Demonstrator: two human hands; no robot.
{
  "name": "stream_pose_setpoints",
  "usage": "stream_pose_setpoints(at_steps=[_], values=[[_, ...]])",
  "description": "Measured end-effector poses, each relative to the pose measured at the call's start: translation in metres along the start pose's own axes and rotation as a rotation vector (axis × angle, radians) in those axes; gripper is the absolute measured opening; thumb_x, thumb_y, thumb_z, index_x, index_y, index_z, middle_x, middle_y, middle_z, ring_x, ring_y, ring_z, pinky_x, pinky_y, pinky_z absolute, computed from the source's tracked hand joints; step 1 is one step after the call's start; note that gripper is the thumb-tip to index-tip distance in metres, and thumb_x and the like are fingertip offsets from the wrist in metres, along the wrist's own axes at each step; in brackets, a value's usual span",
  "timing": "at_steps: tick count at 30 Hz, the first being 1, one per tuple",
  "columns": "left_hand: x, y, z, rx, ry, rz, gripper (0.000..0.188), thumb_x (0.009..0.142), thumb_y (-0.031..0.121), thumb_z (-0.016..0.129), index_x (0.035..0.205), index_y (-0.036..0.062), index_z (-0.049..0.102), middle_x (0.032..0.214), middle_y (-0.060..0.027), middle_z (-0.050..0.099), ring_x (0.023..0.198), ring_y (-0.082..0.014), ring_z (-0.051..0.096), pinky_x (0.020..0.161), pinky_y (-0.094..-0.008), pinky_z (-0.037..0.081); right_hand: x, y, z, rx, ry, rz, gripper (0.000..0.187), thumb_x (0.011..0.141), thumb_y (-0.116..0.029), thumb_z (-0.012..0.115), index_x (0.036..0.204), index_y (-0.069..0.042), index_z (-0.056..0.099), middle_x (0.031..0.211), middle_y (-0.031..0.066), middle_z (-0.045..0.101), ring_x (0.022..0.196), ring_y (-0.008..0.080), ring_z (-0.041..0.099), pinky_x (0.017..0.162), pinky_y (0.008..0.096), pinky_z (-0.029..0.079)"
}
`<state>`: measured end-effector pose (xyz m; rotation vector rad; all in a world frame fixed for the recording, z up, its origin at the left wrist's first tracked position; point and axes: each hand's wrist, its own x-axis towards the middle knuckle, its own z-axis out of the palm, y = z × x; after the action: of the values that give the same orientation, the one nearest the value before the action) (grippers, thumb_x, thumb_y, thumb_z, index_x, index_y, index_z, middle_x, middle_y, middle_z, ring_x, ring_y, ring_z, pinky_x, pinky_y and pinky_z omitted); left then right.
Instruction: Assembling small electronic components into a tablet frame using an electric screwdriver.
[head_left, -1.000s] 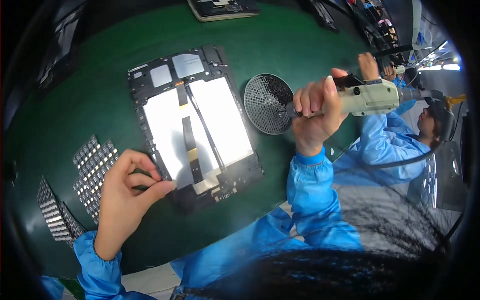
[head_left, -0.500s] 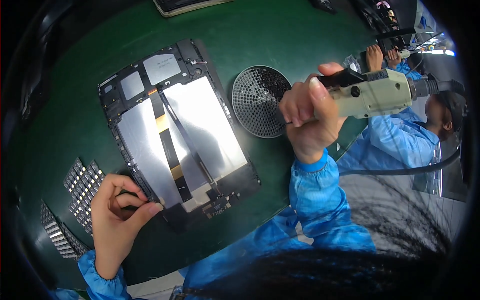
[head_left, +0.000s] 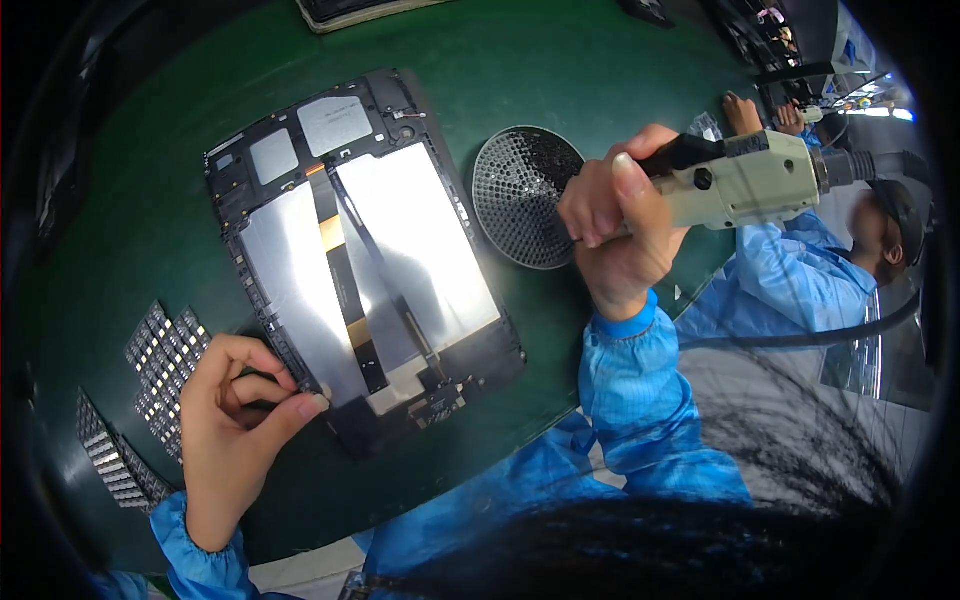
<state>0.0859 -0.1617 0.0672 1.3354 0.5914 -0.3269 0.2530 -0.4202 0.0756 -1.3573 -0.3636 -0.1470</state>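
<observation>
An opened tablet (head_left: 415, 240) lies on the green table, showing silver metal panels, a dark frame and a flat cable strip (head_left: 345, 290) down its middle. At the tablet's near left corner, my left hand (head_left: 235, 420) pinches the edge between thumb and fingers. My right hand (head_left: 625, 220) is wrapped round a cream electric screwdriver (head_left: 750, 185) with a black lever and a thick cable. The front end of the screwdriver points left, over the right side of a round dish (head_left: 525, 200) with a dimpled dark surface. My fingers partly hide its tip.
Strips of small dark parts (head_left: 165, 375) lie left of my left hand, with another group (head_left: 115, 455) nearer. A dark flat object (head_left: 360, 12) sits at the far edge. The screwdriver cable (head_left: 800, 340) curves down the right side, near a co-worker in a blue sleeve (head_left: 800, 280).
The tablet appears slightly farther right and away in the picture, with my left hand still at its corner. The screwdriver stays by the dish. The view has shifted a little.
</observation>
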Motion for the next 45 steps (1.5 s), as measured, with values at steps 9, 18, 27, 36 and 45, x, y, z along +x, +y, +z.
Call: stream_pose_setpoints(at_steps=[9, 18, 27, 36, 45], values=[[0.005, -0.004, -0.012, 0.150, -0.199, 0.205, 0.028, 0.081, 0.003, 0.073, 0.097, 0.0008, 0.051, 0.092, -0.0073, 0.056, 0.080, -0.0124, 0.065, 0.069, -0.0228, 0.053, -0.001, -0.004, -0.002, 0.104, -0.068, -0.176, 0.034, 0.094, -0.022, 0.053, 0.121, -0.001, 0.048, 0.056, -0.0022, 0.034, 0.042, 0.0073, 0.033, 0.039, 0.0240, 0.032], [-0.003, -0.011, -0.019, 0.131, -0.159, 0.233, 0.023, 0.087, 0.010, 0.069, 0.094, -0.0003, 0.050, 0.089, -0.0059, 0.057, 0.076, -0.0131, 0.066, 0.064, -0.0228, 0.053, -0.074, -0.027, 0.112, 0.378, -0.559, 0.059, 0.022, 0.097, -0.020, 0.053, 0.119, -0.018, 0.051, 0.061, 0.0003, 0.047, 0.040, 0.0116, 0.041, 0.040, 0.0283, 0.043], [0.003, -0.026, -0.025, 0.196, -0.138, 0.396, 0.021, 0.085, 0.007, 0.069, 0.093, -0.0011, 0.052, 0.087, -0.0052, 0.056, 0.074, -0.0117, 0.064, 0.058, -0.0225, 0.048, -0.105, -0.014, 0.133, 0.235, -0.465, 0.164, 0.022, 0.094, -0.019, 0.056, 0.116, -0.018, 0.050, 0.060, 0.0008, 0.048, 0.039, 0.0130, 0.043, 0.040, 0.0299, 0.044], [0.004, -0.031, -0.023, 0.161, -0.113, 0.435, 0.021, 0.082, 0.005, 0.068, 0.092, -0.0033, 0.053, 0.084, -0.0055, 0.058, 0.072, -0.0109, 0.062, 0.058, -0.0242, 0.047, -0.106, -0.008, 0.138, 0.199, -0.465, 0.154, 0.021, 0.091, -0.015, 0.058, 0.109, -0.016, 0.047, 0.064, -0.0007, 0.046, 0.041, 0.0110, 0.039, 0.039, 0.0266, 0.040], [0.002, -0.030, -0.022, 0.158, -0.115, 0.423, 0.020, 0.082, 0.004, 0.068, 0.093, -0.0036, 0.053, 0.084, -0.0069, 0.058, 0.071, -0.0113, 0.062, 0.058, -0.0244, 0.048, -0.105, -0.006, 0.137, 0.197, -0.421, 0.126, 0.022, 0.087, -0.010, 0.060, 0.102, -0.015, 0.044, 0.067, -0.0022, 0.043, 0.044, 0.0091, 0.035, 0.037, 0.0233, 0.035]])
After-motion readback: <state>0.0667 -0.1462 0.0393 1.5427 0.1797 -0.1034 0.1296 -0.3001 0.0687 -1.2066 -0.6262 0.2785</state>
